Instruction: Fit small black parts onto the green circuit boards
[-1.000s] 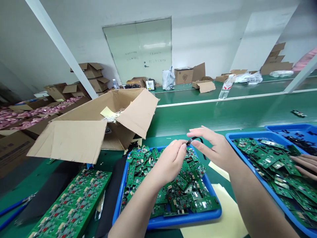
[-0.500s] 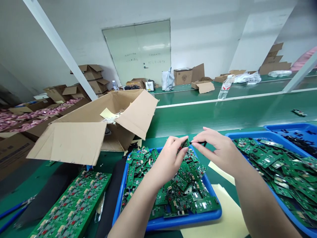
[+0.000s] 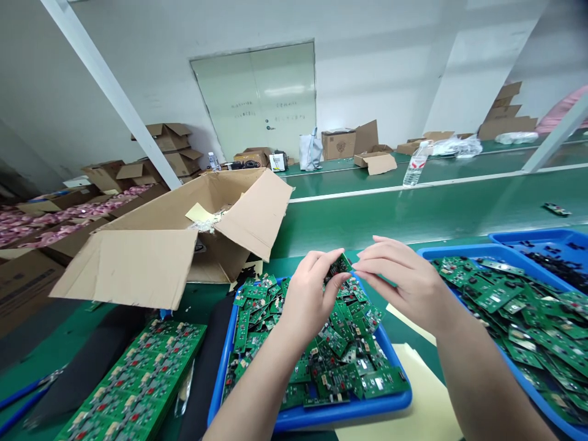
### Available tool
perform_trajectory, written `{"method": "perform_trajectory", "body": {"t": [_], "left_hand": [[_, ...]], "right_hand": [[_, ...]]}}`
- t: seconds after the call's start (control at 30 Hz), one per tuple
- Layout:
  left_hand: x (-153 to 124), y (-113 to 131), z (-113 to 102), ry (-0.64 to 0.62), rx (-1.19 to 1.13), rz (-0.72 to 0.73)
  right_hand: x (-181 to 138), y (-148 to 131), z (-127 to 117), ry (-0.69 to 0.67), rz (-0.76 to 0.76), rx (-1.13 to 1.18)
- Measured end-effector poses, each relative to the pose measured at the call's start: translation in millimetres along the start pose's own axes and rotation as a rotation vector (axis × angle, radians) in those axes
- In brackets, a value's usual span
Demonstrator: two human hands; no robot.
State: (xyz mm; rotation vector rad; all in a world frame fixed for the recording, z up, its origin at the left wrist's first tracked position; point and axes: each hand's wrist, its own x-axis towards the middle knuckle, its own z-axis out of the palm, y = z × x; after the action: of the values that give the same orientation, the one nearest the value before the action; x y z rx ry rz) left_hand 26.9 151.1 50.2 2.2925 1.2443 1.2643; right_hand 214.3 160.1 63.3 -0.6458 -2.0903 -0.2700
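Nearest the camera, a panel of green boards (image 3: 133, 386) is lying on the tabletop (image 3: 413, 211) at the lower left, beside a dark mat. Just right of it, the blue tray (image 3: 321, 411) is sitting heaped with small loose circuit boards.

Above that tray, the left hand (image 3: 310, 297) is pinching one small circuit board (image 3: 340, 265) between thumb and fingers, tilted up toward the eyes. The right hand (image 3: 404, 278) is now closing in against the board's right edge, its fingertips nearly meeting the left thumb. A second ago it was holding a small black part by a thin lead, spread well open; half a second ago that part was at the board's edge. Now the black piece is hidden behind the fingers, so I cannot tell whether the right hand is gripping it or only pressing. To my eye, the two pieces are being brought together.

To the right, a second blue tray (image 3: 441, 251) is holding more boards; a co-worker's fingers that were reaching into it earlier are gone. Farther back, an open cardboard box (image 3: 184, 245) is tipping toward the trays, and a water bottle (image 3: 413, 165) is standing on the far bench.
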Motion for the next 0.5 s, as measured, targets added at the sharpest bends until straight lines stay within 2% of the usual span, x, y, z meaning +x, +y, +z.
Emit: {"method": "perform_trajectory", "body": {"t": [0.23, 0.5], "left_hand": [[0.7, -0.5, 0.6, 0.045, -0.165, -0.007], [-0.4, 1.3, 3.1, 0.033, -0.397, -0.103]], "right_hand": [[3.1, -0.8, 0.3, 0.064, -0.039, 0.035], [3.7, -4.8, 2.4, 0.09, -0.03, 0.053]]}}
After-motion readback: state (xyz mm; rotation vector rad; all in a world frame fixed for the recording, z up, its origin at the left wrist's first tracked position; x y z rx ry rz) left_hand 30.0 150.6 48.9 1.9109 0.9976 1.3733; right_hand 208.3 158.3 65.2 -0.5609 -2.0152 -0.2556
